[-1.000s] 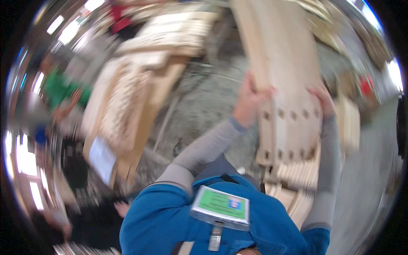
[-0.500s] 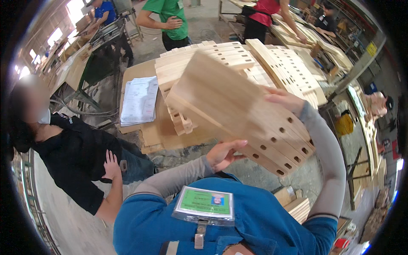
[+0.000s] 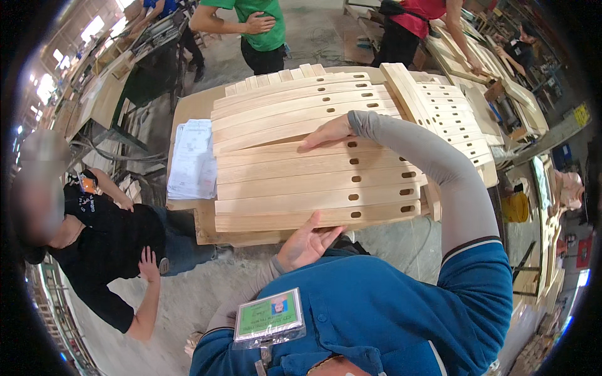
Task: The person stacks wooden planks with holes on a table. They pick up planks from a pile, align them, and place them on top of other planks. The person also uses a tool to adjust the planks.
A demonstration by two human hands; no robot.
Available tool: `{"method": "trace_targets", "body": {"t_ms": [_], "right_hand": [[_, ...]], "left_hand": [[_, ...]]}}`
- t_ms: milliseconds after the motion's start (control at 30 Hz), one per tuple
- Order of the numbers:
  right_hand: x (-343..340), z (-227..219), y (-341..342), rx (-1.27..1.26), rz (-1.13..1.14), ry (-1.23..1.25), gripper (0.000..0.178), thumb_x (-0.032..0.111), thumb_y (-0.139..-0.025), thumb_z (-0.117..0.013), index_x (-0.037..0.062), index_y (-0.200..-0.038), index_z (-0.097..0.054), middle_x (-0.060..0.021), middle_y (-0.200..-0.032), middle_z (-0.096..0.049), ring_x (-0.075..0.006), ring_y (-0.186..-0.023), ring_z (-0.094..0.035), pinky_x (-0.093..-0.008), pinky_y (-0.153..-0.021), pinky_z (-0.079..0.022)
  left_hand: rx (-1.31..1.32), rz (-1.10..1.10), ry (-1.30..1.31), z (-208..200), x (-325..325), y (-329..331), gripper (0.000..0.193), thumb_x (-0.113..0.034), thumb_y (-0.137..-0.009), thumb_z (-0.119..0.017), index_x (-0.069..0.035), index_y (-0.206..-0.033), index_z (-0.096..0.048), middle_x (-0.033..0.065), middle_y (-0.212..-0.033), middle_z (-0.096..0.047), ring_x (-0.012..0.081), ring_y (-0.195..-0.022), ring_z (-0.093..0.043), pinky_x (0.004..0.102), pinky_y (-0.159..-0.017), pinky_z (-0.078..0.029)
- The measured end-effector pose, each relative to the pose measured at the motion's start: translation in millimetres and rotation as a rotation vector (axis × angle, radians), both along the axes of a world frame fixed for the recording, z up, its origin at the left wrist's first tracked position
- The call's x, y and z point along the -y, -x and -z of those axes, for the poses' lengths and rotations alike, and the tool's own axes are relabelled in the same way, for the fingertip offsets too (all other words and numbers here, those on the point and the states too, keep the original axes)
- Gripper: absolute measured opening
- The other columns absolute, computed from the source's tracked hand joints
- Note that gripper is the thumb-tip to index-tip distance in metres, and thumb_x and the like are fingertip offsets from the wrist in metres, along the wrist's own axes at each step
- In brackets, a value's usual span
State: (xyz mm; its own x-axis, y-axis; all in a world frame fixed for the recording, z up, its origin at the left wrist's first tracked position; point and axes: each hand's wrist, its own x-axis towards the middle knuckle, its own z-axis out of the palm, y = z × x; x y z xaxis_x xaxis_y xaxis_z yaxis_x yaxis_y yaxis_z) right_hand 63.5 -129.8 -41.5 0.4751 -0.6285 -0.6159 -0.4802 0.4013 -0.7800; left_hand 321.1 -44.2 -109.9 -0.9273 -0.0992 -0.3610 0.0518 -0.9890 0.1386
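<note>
Several pale wooden slats with oval slots [image 3: 282, 177] lie side by side in a bundle in front of me. My right hand [image 3: 329, 131] reaches over and grips the bundle's far edge, its fingertips in the narrow gap behind it. At the near edge is my left hand [image 3: 306, 243], palm turned up, its thumb against the closest slat and its fingers stretched along just below. Between them the two hands hold the bundle. Behind it, more slats of the same kind [image 3: 276, 113] lie in a row, their left ends fanned slightly.
Papers [image 3: 191, 160] lie on the cardboard-covered table [image 3: 235, 237] at left. Two thicker slotted bars [image 3: 406, 94] lie across the slats at right. A person in black [image 3: 106, 244] stands close on my left; a person in green [image 3: 260, 25] stands beyond the table.
The slat bundle, tilted and raised in both hands before, has come down level beside the other slats. My right hand has moved left, to its far edge; my left hand has shifted lower.
</note>
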Motion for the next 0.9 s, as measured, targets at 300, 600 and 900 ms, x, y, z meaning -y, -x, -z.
{"method": "trace_targets", "body": {"t_ms": [300, 600, 900], "right_hand": [[43, 15, 23, -0.026, -0.192, 0.135, 0.060, 0.050, -0.088, -0.040, 0.0098, -0.133, -0.036, -0.0071, -0.140, -0.029, -0.0188, -0.130, -0.024, -0.0305, -0.106, -0.018], [39, 27, -3, -0.861, -0.189, 0.787, 0.042, 0.041, -0.085, -0.045, 0.0056, -0.098, -0.064, -0.0150, -0.107, -0.059, -0.0315, -0.102, -0.054, -0.0398, -0.084, -0.044], [-66, 27, 92, -0.268, 0.981, 1.152, 0.035, 0.028, -0.092, -0.043, 0.0020, -0.112, -0.056, -0.0120, -0.109, -0.058, -0.0197, -0.103, -0.053, -0.0291, -0.092, -0.038]], "left_hand": [[0.008, -0.155, -0.124, -4, 8, 43, 0.055, -0.030, -0.094, -0.036, 0.006, -0.131, -0.019, 0.0261, -0.133, -0.029, 0.0333, -0.123, -0.033, 0.0356, -0.103, -0.035], [-0.025, -0.078, -0.182, 2, 25, 61, 0.061, -0.039, -0.093, -0.034, 0.009, -0.130, -0.021, 0.0265, -0.131, -0.033, 0.0316, -0.118, -0.041, 0.0354, -0.099, -0.039], [-0.060, -0.343, 0.527, -44, 37, 26, 0.063, -0.042, -0.092, -0.030, 0.007, -0.131, -0.025, 0.0191, -0.138, -0.027, 0.0317, -0.125, -0.031, 0.0431, -0.101, -0.031]]}}
